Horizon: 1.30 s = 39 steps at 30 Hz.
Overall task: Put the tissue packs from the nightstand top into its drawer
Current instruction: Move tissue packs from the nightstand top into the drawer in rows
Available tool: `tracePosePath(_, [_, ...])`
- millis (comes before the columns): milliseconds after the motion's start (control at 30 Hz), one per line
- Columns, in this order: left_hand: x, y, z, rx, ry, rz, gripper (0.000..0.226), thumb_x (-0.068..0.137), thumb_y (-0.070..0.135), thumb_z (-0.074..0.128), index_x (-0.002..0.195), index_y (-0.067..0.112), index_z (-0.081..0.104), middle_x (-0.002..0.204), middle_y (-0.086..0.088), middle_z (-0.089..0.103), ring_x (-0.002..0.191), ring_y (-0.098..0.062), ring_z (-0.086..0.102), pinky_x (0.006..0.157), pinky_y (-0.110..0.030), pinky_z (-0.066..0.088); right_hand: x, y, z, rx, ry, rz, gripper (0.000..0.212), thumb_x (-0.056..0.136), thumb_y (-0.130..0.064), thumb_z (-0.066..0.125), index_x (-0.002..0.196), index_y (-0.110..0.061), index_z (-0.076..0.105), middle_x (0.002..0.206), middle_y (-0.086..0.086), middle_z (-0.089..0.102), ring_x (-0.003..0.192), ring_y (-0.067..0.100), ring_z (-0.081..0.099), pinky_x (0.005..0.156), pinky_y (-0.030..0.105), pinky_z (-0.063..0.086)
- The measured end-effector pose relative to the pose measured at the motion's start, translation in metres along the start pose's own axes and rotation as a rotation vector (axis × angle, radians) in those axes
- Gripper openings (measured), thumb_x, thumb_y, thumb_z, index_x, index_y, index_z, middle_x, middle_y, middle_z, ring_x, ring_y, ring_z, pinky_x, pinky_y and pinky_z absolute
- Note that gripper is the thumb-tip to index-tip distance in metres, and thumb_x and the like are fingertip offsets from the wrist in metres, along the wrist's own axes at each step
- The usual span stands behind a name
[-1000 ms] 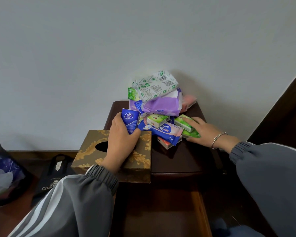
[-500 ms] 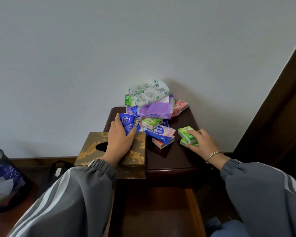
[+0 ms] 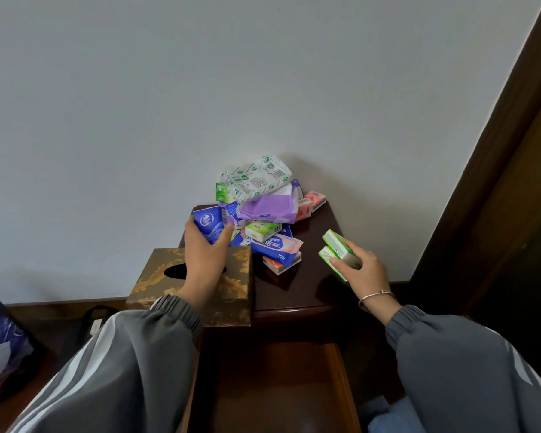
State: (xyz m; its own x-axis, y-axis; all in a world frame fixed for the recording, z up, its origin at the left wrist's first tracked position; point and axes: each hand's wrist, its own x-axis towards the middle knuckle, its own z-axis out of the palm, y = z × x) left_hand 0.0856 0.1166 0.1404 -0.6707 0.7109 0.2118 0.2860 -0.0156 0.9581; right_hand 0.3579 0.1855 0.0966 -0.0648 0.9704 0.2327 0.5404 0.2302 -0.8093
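A heap of tissue packs (image 3: 263,207) in purple, green, pink and blue lies at the back of the dark wooden nightstand top (image 3: 297,285), against the wall. My left hand (image 3: 203,260) grips a blue tissue pack (image 3: 208,223) at the heap's left edge, above a gold tissue box. My right hand (image 3: 361,270) holds two small green tissue packs (image 3: 336,250), lifted off the top to the right of the heap. Below the top, the drawer (image 3: 281,385) stands pulled out, its wooden floor bare where it shows.
A gold-patterned tissue box (image 3: 235,276) sits on the nightstand's front left corner. A dark bin (image 3: 3,348) with a blue liner stands on the floor at left, a black bag (image 3: 91,320) beside it. Dark wooden furniture (image 3: 512,182) rises at the right.
My right hand has pulled the two green packs out of the heap toward the right and lifted them off the top. My left hand keeps its grip on the blue pack.
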Motion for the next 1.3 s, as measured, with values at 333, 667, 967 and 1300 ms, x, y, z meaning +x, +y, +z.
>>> tracePosePath(333, [-0.071, 0.049, 0.043, -0.388, -0.574, -0.517, 0.082, 0.08, 0.083, 0.024, 0.135, 0.028, 0.051, 0.133, 0.001, 0.061, 0.112, -0.016, 0.062, 0.083, -0.035, 0.047, -0.05, -0.095, -0.003, 0.064, 0.015, -0.474, 0.057, 0.077, -0.029, 0.075, 0.131, -0.028, 0.055, 0.105, 0.001, 0.056, 0.089, 0.005, 0.06, 0.08, 0.014, 0.047])
tracePosePath(667, [-0.063, 0.044, 0.003, -0.572, -0.714, -0.43, 0.042, 0.074, 0.047, 0.072, 0.105, 0.018, 0.074, 0.112, -0.009, 0.072, 0.1, -0.019, 0.07, 0.078, -0.034, 0.059, -0.077, -0.11, 0.022, -0.057, -0.26, -0.607, 0.069, 0.08, -0.01, 0.059, 0.144, -0.02, 0.036, 0.143, 0.006, 0.037, 0.134, 0.021, 0.036, 0.111, 0.037, 0.033])
tracePosePath(967, [-0.005, 0.03, -0.031, -0.499, -0.408, -0.351, 0.036, 0.083, 0.043, 0.064, 0.109, 0.019, 0.067, 0.099, -0.004, 0.076, 0.08, -0.017, 0.074, 0.061, -0.032, 0.059, -0.041, -0.075, 0.015, 0.443, -0.263, -0.318, 0.032, 0.083, 0.006, 0.054, 0.106, -0.013, 0.065, 0.12, -0.005, 0.063, 0.118, 0.004, 0.055, 0.095, 0.023, 0.047])
tracePosePath(1300, [0.033, 0.018, 0.025, -0.593, -0.273, -0.3, 0.039, 0.09, 0.029, 0.063, 0.121, 0.006, 0.061, 0.112, -0.017, 0.07, 0.103, -0.034, 0.068, 0.091, -0.052, 0.053, 0.086, -0.013, 0.026, -0.096, -0.048, -0.266, 0.017, 0.081, -0.005, 0.063, 0.093, -0.014, 0.068, 0.089, -0.003, 0.067, 0.081, 0.013, 0.06, 0.07, 0.014, 0.037])
